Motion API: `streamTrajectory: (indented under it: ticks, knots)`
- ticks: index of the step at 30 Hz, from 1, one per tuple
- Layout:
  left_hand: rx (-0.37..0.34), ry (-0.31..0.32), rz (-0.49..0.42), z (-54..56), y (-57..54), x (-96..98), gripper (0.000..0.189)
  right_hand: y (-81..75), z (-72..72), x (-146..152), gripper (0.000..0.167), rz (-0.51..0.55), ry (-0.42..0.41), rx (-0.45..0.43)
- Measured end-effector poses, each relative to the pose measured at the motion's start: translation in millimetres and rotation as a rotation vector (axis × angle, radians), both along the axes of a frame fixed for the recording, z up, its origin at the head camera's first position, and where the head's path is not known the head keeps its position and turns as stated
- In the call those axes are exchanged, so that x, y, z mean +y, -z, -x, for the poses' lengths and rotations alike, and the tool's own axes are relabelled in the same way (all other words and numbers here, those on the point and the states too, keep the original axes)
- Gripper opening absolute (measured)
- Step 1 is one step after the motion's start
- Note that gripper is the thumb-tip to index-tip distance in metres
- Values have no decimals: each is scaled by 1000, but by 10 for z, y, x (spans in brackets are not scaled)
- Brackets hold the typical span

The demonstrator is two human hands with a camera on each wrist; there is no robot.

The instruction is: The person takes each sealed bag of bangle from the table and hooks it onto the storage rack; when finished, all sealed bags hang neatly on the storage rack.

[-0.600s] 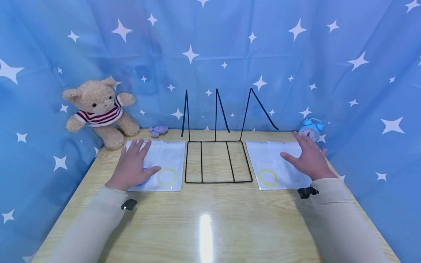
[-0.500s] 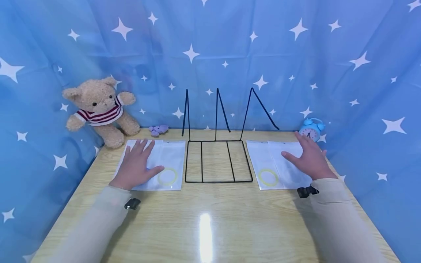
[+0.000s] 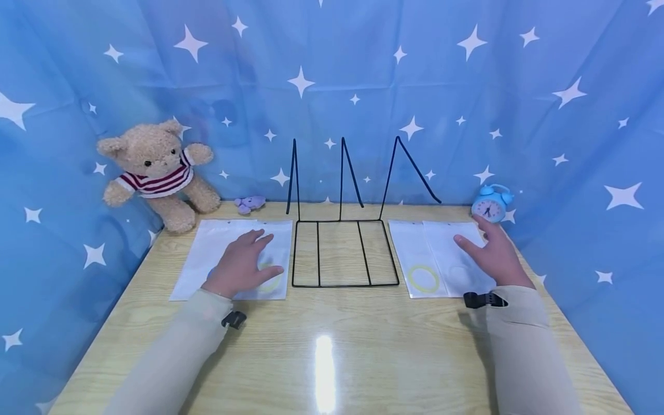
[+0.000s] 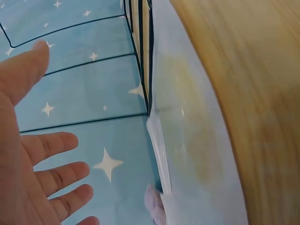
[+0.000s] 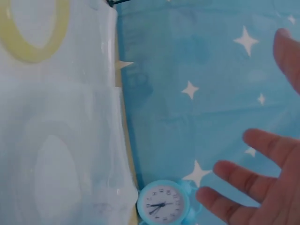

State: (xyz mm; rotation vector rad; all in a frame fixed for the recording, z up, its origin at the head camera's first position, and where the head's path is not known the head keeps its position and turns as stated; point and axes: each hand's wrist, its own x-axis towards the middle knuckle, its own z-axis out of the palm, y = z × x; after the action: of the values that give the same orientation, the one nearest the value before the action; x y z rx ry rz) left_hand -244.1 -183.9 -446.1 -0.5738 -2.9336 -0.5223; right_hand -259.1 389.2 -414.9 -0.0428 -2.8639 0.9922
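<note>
My left hand (image 3: pixel 241 265), fingers spread and slightly bent, hovers over two flat whitish plastic bags on the left. It is nearest the inner bag (image 3: pixel 280 242), whose yellow ring (image 3: pixel 275 282) it partly covers. A bit of blue shows beside the hand in the outer bag (image 3: pixel 194 259). On the right, my right hand (image 3: pixel 498 253) is held above another pair of bags, with nothing in its fingers. The inner one (image 3: pixel 407 242) contains a yellow ring (image 3: pixel 422 278); the outer one (image 3: pixel 446 236) has a faint pale ring (image 5: pixel 56 173).
Between the bag pairs stands a black wire rack (image 3: pixel 339 221) with three tall bent prongs. A teddy bear (image 3: pixel 155 173) and a small purple toy (image 3: pixel 250 204) sit at the back left. A blue alarm clock (image 3: pixel 490 204) stands behind my right hand. A starry curtain (image 3: pixel 353 57) encloses the table (image 3: pixel 389 346).
My left hand has moved right, from the outer left bag to over the inner one. The right hand has shifted slightly right and towards me. The bags and rack stay put.
</note>
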Motion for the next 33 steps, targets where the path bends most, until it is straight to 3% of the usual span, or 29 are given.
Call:
streamTrajectory:
  ticks: [8, 14, 20, 26, 33]
  knots:
    - [-103, -8, -13, 120, 49, 346, 84, -6, -69, 33, 98, 101, 85, -58]
    - [-171, -14, -47, 146, 59, 569, 83, -46, -103, 35, 94, 133, 88, -46]
    - [-163, -8, -41, 151, 123, 613, 83, -47, -108, 61, 90, 107, 80, -61]
    - [-140, 42, 13, 153, 195, 618, 86, -34, -131, 156, 91, 71, 71, -90]
    - [-167, 30, 19, 139, 250, 618, 88, 10, -147, 263, 89, 51, 62, -157]
